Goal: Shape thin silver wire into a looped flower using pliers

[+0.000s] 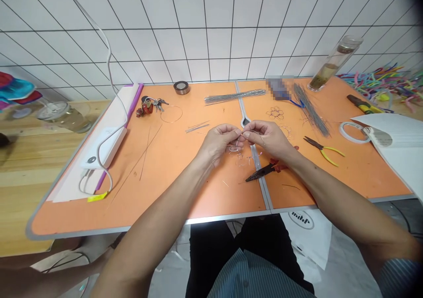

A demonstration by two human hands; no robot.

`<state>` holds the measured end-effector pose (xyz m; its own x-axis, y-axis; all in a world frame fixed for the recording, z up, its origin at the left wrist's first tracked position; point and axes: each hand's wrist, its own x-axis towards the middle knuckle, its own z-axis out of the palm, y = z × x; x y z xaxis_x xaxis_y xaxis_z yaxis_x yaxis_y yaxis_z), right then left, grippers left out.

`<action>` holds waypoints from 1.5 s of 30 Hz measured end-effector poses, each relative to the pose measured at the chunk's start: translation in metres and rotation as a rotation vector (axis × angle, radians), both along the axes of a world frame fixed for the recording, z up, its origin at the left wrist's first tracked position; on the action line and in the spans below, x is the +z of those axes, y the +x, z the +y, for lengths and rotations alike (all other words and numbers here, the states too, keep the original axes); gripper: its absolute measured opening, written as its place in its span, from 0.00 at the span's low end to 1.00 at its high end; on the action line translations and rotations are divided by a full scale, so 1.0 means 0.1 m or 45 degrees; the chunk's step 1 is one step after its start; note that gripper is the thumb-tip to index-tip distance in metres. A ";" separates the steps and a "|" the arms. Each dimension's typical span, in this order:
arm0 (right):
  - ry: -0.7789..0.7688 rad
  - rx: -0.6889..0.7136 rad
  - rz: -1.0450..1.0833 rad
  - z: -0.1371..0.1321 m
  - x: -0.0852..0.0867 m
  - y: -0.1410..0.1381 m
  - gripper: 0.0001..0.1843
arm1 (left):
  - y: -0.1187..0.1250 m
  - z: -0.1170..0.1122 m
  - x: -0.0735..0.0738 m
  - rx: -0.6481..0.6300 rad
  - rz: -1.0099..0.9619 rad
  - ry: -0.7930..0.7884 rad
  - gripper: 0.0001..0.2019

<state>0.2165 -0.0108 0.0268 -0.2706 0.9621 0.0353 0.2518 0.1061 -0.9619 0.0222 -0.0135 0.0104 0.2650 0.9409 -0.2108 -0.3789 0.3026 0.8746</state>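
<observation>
My left hand (220,141) and my right hand (267,138) meet above the orange table (172,192), their fingertips pinching a thin silver wire shape (239,150). Its loops hang below the fingers. Just under my right wrist lie black needle-nose pliers with red handles (267,170). A small wire flower (275,113) rests beyond my right hand, and a bundle of straight wires (234,96) lies beyond both hands. Further right are a second wire bundle (310,108) and yellow-handled pliers (322,150).
A tiled wall rises behind the table. On the table are a tape roll (181,87), keys (150,106), a wire ring (172,114), a white cabled device (105,148), a glass jar (333,64) and white tape (353,132). Colourful pipe cleaners (386,84) lie beyond the right edge.
</observation>
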 end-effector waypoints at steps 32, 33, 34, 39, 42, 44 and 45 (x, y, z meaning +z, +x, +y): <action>0.576 0.257 0.045 0.11 -0.12 0.13 0.15 | 0.00 -0.01 0.16 -0.321 -0.269 -0.594 0.16; 0.558 0.238 0.039 0.10 -0.11 0.12 0.15 | 0.01 -0.01 0.15 -0.321 -0.275 -0.568 0.16; 0.529 0.217 0.033 0.10 -0.11 0.11 0.14 | 0.01 0.00 0.13 -0.317 -0.272 -0.535 0.15; 0.387 0.148 -0.012 0.13 -0.14 0.10 0.09 | -0.02 0.03 0.00 -0.246 -0.047 -0.231 0.07; 0.563 0.063 -0.263 0.14 -0.14 0.14 0.04 | -0.07 0.04 -0.02 -0.040 0.204 0.029 0.11; 0.799 0.027 -0.534 0.13 -0.13 0.17 0.04 | -0.09 0.04 0.01 0.088 0.344 0.153 0.14; 0.910 0.016 -0.663 0.12 -0.12 0.18 0.05 | -0.10 0.03 0.03 0.107 0.382 0.184 0.15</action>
